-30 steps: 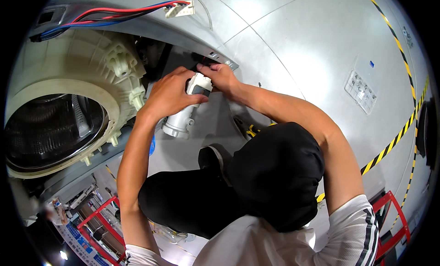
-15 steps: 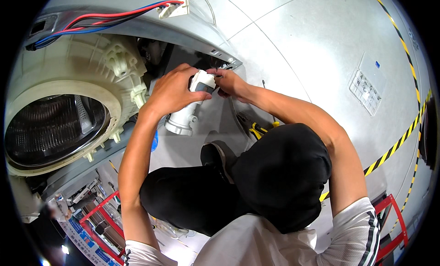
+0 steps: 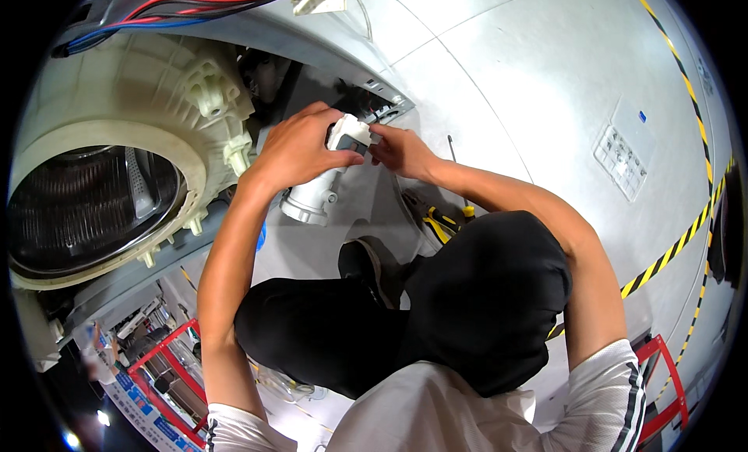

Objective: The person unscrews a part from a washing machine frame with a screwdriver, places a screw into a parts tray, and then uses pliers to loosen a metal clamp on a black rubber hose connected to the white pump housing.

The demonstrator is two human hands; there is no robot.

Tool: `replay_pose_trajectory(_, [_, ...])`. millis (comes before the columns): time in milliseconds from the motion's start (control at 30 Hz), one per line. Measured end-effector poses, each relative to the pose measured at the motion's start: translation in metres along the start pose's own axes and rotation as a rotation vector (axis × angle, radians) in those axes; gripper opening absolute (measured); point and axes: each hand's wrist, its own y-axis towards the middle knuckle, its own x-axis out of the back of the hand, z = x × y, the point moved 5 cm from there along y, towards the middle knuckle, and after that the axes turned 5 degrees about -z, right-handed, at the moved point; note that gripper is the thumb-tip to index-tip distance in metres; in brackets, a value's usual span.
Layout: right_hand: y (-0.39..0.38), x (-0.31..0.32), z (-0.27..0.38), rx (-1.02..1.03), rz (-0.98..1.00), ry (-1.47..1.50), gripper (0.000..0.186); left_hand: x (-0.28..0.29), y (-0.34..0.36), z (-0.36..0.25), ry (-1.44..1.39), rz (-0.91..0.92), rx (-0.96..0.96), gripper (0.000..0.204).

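Observation:
My left hand (image 3: 300, 146) is wrapped round a white plastic drain pump (image 3: 315, 193) with a grey section near its upper end. The pump is held tilted, its round ribbed end pointing down toward the floor. At its upper right side, the curled fingers of my right hand (image 3: 403, 151) are pinched together; what lies between them, if anything, is hidden. Both hands are beside the opened front of a washing machine, whose pale tub (image 3: 140, 78) and round drum opening (image 3: 86, 210) are on the left.
Red, blue and black wires (image 3: 187, 8) run along the machine's top edge to a white connector (image 3: 321, 0). Yellow-black pliers (image 3: 436, 224) and a screwdriver (image 3: 468, 212) lie by my knee. Striped floor tape (image 3: 674, 253) runs at the right; red frames (image 3: 662, 374) stand at both lower sides.
My right fingertips have shifted slightly down along the pump's upper end. My left hand keeps its hold, and the whole view has moved a little.

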Motion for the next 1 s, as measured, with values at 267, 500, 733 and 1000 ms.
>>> replay_pose_trajectory(267, [0.005,0.026,0.016,0.095,-0.129,-0.541,0.037,-0.002,0.004,-0.002,0.057,0.082,0.01,0.052])
replay_pose_trajectory(500, [-0.004,0.011,0.027,-0.308,0.224,0.508,0.037,-0.011,0.011,0.005,0.033,0.02,-0.027,0.051])
replay_pose_trajectory(733, [-0.026,0.017,0.048,-0.4,0.321,0.866,0.041,-0.016,0.015,-0.001,0.029,0.045,-0.024,0.052])
replay_pose_trajectory(1000, [-0.016,0.024,0.038,-0.46,0.239,0.69,0.062,0.011,-0.019,-0.017,-0.22,-0.23,-0.254,0.041])
